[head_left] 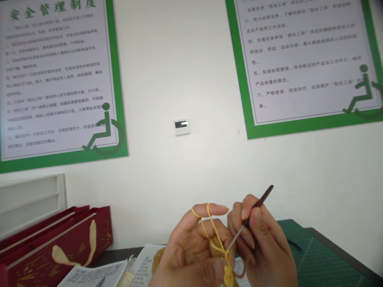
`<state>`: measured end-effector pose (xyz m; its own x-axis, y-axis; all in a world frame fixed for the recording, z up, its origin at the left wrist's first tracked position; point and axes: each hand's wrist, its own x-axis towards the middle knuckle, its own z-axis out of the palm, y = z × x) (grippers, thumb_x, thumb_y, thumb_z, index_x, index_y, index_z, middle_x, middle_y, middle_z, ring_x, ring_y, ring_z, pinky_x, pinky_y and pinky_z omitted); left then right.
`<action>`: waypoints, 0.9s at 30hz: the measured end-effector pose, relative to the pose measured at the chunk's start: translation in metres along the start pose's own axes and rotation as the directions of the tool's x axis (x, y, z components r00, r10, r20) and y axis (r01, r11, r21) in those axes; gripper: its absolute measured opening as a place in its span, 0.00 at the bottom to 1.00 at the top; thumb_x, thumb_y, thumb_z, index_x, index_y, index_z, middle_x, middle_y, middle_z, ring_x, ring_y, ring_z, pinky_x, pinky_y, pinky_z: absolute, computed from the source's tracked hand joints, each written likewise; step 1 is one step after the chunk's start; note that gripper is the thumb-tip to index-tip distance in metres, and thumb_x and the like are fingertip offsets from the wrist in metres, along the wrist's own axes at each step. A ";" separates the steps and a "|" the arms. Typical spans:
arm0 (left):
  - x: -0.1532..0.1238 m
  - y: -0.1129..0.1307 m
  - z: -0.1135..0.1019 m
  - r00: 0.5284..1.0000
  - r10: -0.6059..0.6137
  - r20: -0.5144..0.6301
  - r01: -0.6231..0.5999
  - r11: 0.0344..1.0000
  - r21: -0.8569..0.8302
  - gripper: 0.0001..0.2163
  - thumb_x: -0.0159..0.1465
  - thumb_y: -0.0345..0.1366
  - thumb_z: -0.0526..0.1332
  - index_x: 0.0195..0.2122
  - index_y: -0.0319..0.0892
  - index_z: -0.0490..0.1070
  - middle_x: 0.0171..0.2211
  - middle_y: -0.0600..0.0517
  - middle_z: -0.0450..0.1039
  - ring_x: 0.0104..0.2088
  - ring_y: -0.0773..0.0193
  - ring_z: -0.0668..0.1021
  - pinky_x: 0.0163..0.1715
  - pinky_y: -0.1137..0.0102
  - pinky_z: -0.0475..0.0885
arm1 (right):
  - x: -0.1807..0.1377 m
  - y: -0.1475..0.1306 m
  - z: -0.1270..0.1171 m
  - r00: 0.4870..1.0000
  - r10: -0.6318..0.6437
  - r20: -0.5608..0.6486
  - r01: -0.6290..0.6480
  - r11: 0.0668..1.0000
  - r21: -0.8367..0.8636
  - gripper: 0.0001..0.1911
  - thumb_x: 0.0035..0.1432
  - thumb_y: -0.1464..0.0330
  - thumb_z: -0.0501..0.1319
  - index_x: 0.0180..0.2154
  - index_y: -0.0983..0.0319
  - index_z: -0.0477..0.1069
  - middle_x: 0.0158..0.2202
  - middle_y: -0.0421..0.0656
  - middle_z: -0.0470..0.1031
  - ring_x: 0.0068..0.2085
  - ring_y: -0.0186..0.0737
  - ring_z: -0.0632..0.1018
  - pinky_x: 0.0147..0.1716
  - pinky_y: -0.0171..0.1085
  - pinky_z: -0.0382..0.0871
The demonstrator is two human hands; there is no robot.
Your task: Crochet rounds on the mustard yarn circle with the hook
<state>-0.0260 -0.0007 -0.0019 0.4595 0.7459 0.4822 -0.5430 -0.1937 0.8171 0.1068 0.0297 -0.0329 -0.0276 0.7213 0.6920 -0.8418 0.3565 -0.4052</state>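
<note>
My left hand [191,251] is raised at the bottom centre, its forefinger stretched out with yellow yarn [206,223] looped over it; thumb and other fingers pinch a small yellow-brown crocheted piece [223,259]. My right hand [263,243] sits right beside it, fingers closed on a crochet hook [254,211] with a dark handle pointing up and right. The metal tip of the hook meets the crocheted piece between the two hands. A ball of mustard yarn [158,259] lies partly hidden behind my left hand.
Red gift bags [56,243] with cream handles stand at the lower left. Printed paper sheets [98,275] lie on the dark table. A green cutting mat [317,259] covers the right side. White wall ahead with two green-framed posters [60,79] and a small wall controller [181,126].
</note>
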 end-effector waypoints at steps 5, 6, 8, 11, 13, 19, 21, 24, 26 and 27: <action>0.001 0.000 0.005 0.998 0.039 -0.052 -0.038 0.999 0.004 0.15 0.57 0.30 0.77 0.44 0.47 0.83 0.32 0.52 0.80 0.32 0.68 0.79 0.33 0.75 0.72 | 0.002 -0.001 0.005 0.997 0.068 -0.029 -0.067 0.997 0.044 0.18 0.72 0.57 0.60 0.30 0.58 0.69 0.21 0.31 0.59 0.19 0.26 0.53 0.19 0.27 0.50; 0.002 -0.001 0.007 0.994 0.071 -0.084 -0.068 0.997 0.044 0.14 0.57 0.30 0.77 0.44 0.47 0.84 0.32 0.52 0.80 0.33 0.66 0.80 0.34 0.74 0.73 | 0.003 0.000 0.006 0.995 0.094 -0.043 -0.093 0.995 0.032 0.19 0.71 0.57 0.60 0.29 0.59 0.69 0.20 0.32 0.59 0.19 0.27 0.55 0.19 0.28 0.51; 0.004 -0.005 0.009 0.976 0.148 -0.162 -0.130 0.984 0.120 0.15 0.58 0.31 0.77 0.46 0.48 0.84 0.32 0.51 0.81 0.33 0.64 0.81 0.34 0.71 0.75 | 0.003 0.001 0.006 0.990 0.120 -0.072 -0.123 0.992 -0.033 0.19 0.70 0.55 0.62 0.29 0.59 0.70 0.21 0.33 0.61 0.22 0.29 0.59 0.21 0.28 0.56; 0.006 -0.009 0.011 0.937 0.229 -0.262 -0.189 0.967 0.169 0.17 0.56 0.31 0.78 0.47 0.49 0.84 0.31 0.52 0.81 0.32 0.64 0.81 0.33 0.71 0.76 | 0.005 0.003 0.001 1.000 -0.001 -0.032 -0.006 0.974 -0.228 0.15 0.67 0.56 0.66 0.32 0.58 0.73 0.28 0.37 0.69 0.28 0.32 0.68 0.28 0.30 0.65; 0.007 -0.012 0.010 0.920 0.250 -0.303 -0.193 0.960 0.204 0.17 0.56 0.32 0.78 0.47 0.50 0.84 0.33 0.52 0.82 0.31 0.65 0.81 0.31 0.73 0.76 | 0.007 0.004 -0.004 0.988 -0.130 0.084 0.152 0.921 -0.358 0.09 0.67 0.59 0.66 0.36 0.56 0.76 0.35 0.39 0.74 0.36 0.35 0.74 0.37 0.32 0.71; 0.007 -0.016 0.011 0.854 0.337 -0.396 -0.228 0.927 0.297 0.21 0.54 0.35 0.79 0.50 0.49 0.83 0.36 0.49 0.82 0.39 0.59 0.83 0.39 0.69 0.79 | 0.011 0.003 -0.014 0.942 -0.273 0.195 0.332 0.841 -0.427 0.05 0.72 0.64 0.60 0.43 0.52 0.76 0.37 0.39 0.78 0.41 0.37 0.79 0.42 0.36 0.74; 0.007 -0.015 0.012 0.848 0.352 -0.396 -0.242 0.922 0.303 0.20 0.55 0.35 0.78 0.50 0.49 0.83 0.37 0.49 0.83 0.41 0.57 0.83 0.40 0.69 0.78 | 0.010 0.003 -0.013 0.950 -0.274 0.148 0.310 0.866 -0.391 0.06 0.72 0.64 0.60 0.42 0.53 0.76 0.37 0.40 0.79 0.40 0.38 0.79 0.41 0.37 0.74; 0.008 -0.014 0.013 0.841 0.363 -0.402 -0.254 0.920 0.298 0.19 0.56 0.33 0.78 0.49 0.49 0.83 0.34 0.50 0.83 0.40 0.58 0.84 0.37 0.71 0.77 | 0.010 0.004 -0.012 0.959 -0.264 0.107 0.285 0.892 -0.351 0.06 0.72 0.64 0.61 0.41 0.54 0.77 0.36 0.40 0.79 0.38 0.38 0.78 0.40 0.37 0.74; 0.008 -0.013 0.015 0.833 0.371 -0.411 -0.262 0.918 0.298 0.20 0.56 0.32 0.78 0.49 0.50 0.83 0.33 0.51 0.82 0.39 0.58 0.84 0.37 0.70 0.77 | 0.009 0.004 -0.011 0.959 -0.265 0.101 0.284 0.897 -0.339 0.06 0.71 0.64 0.62 0.41 0.53 0.77 0.36 0.40 0.79 0.38 0.37 0.78 0.40 0.36 0.74; 0.008 -0.013 0.016 0.828 0.376 -0.416 -0.268 0.917 0.295 0.20 0.55 0.33 0.78 0.49 0.50 0.83 0.33 0.51 0.82 0.39 0.58 0.84 0.38 0.70 0.78 | 0.009 0.004 -0.011 0.958 -0.268 0.102 0.287 0.897 -0.337 0.05 0.71 0.64 0.62 0.41 0.53 0.77 0.37 0.40 0.79 0.38 0.37 0.78 0.40 0.36 0.74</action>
<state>-0.0040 -0.0022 -0.0032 -0.1165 0.8099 0.5749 -0.4137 -0.5658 0.7132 0.1090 0.0436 -0.0347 0.1443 0.5349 0.8325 -0.5814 0.7266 -0.3660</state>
